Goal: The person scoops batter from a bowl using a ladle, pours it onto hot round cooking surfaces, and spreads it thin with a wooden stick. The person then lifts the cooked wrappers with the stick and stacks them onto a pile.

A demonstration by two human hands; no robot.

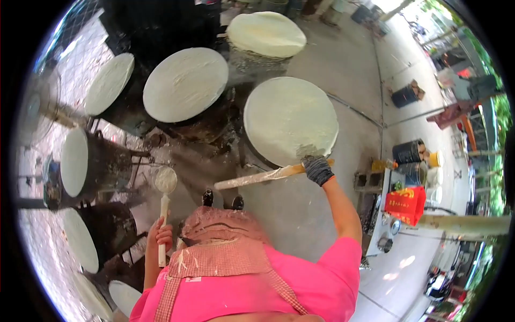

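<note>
My left hand (160, 235) is bare and wrapped round the handle of a ladle (166, 180), whose whitish bowl points away from me. On my right hand (317, 169) is a dark grey knitted glove, closed round a long wooden stick (257, 178) that reaches leftward, its far part coated in white. That hand is at the near right edge of a large round griddle covered in pale batter (289, 121); a greyish patch shows in the batter just beyond the glove. Whether the stick touches the griddle I cannot tell.
Several more batter-covered round griddles stand on dark stoves, among them one at centre left (185, 85), one at the back (266, 34) and one at far left (74, 162). At right are a red bag (405, 205) on a table and a bucket of wood (406, 95).
</note>
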